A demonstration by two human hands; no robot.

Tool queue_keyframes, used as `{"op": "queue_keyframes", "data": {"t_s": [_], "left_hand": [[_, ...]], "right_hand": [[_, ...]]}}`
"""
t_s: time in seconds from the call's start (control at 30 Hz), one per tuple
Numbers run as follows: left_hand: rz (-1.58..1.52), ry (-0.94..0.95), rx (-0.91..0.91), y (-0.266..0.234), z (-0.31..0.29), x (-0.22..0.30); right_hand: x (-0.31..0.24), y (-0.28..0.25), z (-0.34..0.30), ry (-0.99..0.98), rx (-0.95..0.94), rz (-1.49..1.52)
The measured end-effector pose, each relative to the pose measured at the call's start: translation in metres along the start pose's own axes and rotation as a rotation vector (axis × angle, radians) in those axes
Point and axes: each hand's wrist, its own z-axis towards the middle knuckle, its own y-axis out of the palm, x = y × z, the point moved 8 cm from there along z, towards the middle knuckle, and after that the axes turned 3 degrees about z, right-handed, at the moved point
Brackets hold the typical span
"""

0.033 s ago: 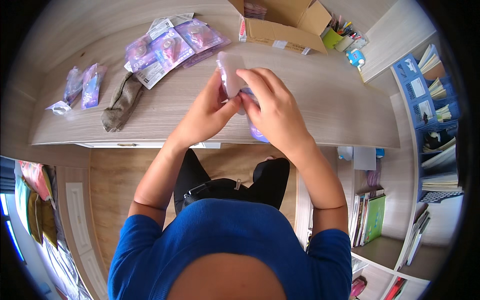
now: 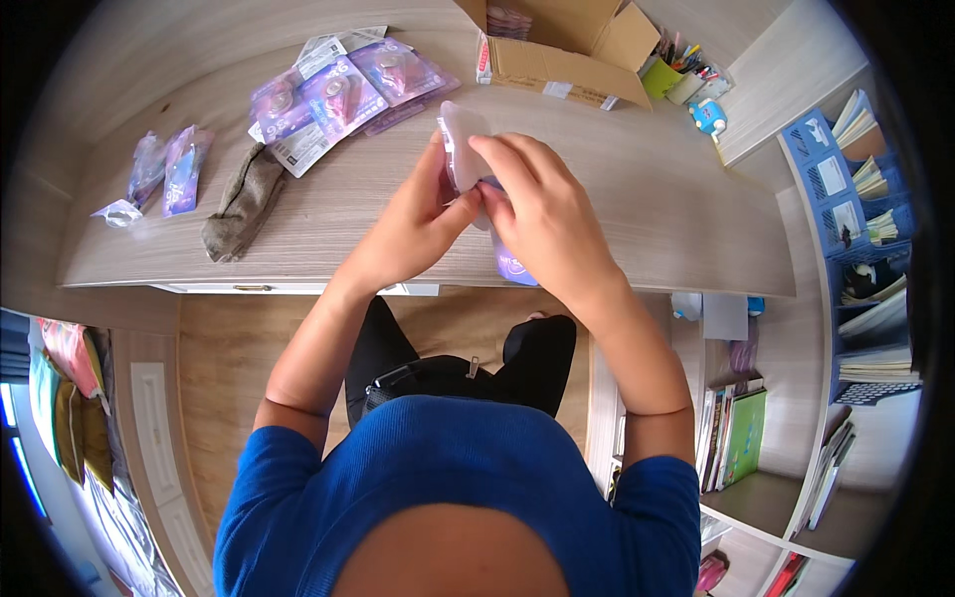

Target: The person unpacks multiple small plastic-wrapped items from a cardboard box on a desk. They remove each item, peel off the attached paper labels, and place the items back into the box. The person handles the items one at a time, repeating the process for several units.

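Over the front of the desk, both my hands are closed on a clear plastic blister shell [image 2: 462, 147]. My left hand [image 2: 416, 224] grips its left side, thumb toward the middle. My right hand [image 2: 545, 209] pinches the right side, its index finger bent over the shell's face and its thumb meeting the left one. A purple printed card [image 2: 511, 261] hangs below my right hand, partly hidden by it; whether it is still joined to the shell I cannot tell. What lies between my fingertips is hidden.
Several purple blister packs [image 2: 338, 97] lie piled at the back left. Nearer are a grey-brown fabric pouch [image 2: 244, 204] and loose opened packaging [image 2: 182, 169]. An open cardboard box [image 2: 562, 72] stands at the back, beside a green pen holder [image 2: 660, 77] and a small blue toy [image 2: 708, 116].
The shell has tilted slightly and shifted a little to the right in my hands. The purple card below has turned slightly. Both hands keep their grip.
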Motion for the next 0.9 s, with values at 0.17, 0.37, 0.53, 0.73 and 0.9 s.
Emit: {"op": "queue_keyframes", "data": {"t_s": [0.17,0.37,0.53,0.73,0.9], "left_hand": [[0.285,-0.115,-0.106,-0.005,0.015,-0.022],[0.319,-0.152,-0.032,-0.009,0.022,-0.02],[0.486,-0.092,0.09,-0.011,0.025,-0.014],[0.503,-0.098,0.129,-0.012,0.024,-0.008],[0.489,-0.129,0.115,-0.013,0.025,-0.018]], "right_hand": [[0.011,0.017,0.007,0.054,-0.212,-0.019],[0.035,0.029,0.005,0.131,-0.157,0.12],[0.044,0.035,0.001,0.172,-0.088,0.15],[0.052,0.04,-0.001,0.206,-0.136,0.241],[0.053,0.043,-0.002,0.206,-0.158,0.129]]}}
